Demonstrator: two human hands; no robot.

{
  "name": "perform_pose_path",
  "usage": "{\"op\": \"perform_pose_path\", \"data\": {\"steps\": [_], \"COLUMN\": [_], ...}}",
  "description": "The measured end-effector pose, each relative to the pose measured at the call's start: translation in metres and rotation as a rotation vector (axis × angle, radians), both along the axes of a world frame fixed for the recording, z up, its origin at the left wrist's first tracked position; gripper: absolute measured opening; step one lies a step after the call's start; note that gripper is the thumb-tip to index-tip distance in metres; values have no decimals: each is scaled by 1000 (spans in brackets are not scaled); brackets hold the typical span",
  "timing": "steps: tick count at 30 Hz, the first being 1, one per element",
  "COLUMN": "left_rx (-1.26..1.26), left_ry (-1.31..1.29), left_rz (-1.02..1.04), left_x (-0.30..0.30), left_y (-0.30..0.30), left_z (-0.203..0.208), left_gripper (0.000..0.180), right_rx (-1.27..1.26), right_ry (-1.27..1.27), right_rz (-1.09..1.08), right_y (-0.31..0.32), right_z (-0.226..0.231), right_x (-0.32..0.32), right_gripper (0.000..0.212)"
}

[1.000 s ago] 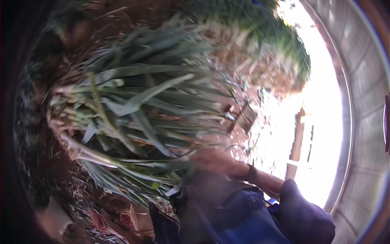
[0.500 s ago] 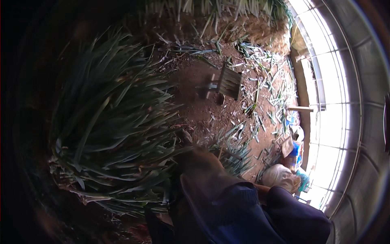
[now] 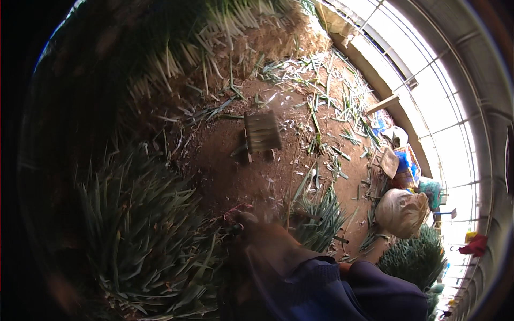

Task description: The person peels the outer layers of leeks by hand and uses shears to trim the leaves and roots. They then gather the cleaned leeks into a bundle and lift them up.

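Reaching down at the lower middle of the frame, my hand (image 3: pixel 251 227) is a brown blur at the end of my dark blue sleeve (image 3: pixel 321 289). It is right beside the big heap of green leafy plants (image 3: pixel 144 241) in the lower left. It is too blurry to see my fingers, so I cannot tell if they are apart or together, or which hand this is. I see no other hand.

I think the plants are light and bendy. The long leaves look soft and floppy, so they could snap or tear if pulled. The best place to hold them would be low down, where the stalks bunch up and feel firmer.

A smaller green bunch (image 3: pixel 316 214) lies just to the right of my hand. Past that, in the middle of the frame, a little wooden stool (image 3: pixel 262 131) stands on the brown dirt floor (image 3: pixel 230 171). White stalks (image 3: pixel 176 64) are piled at the upper left. A tied pale bag (image 3: pixel 401 211) sits at the right.
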State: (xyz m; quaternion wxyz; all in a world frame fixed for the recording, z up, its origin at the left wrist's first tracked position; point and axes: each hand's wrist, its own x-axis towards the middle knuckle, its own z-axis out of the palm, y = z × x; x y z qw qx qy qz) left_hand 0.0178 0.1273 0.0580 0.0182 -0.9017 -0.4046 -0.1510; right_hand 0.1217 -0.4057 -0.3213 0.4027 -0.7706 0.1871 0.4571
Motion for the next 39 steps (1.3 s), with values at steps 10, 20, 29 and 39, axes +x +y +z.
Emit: {"op": "perform_pose_path", "data": {"steps": [10,20,29,39], "left_rx": [97,179,305,87], "left_ry": [123,130,167,97], "left_rz": [-88,-165,-301,-373], "left_x": [24,56,72,139], "left_y": [1,10,23,-17], "left_z": [36,56,103,62], "left_gripper": [45,47,48,53], "right_rx": [121,295,678,301], "right_ry": [75,143,-69,-323], "right_rz": [-237,-492,-822,-1366], "right_y": [0,10,-35,-210], "right_z": [-45,-86,-157,53], "right_x": [-12,-9,5,121], "right_gripper": [31,30,30,19]}}
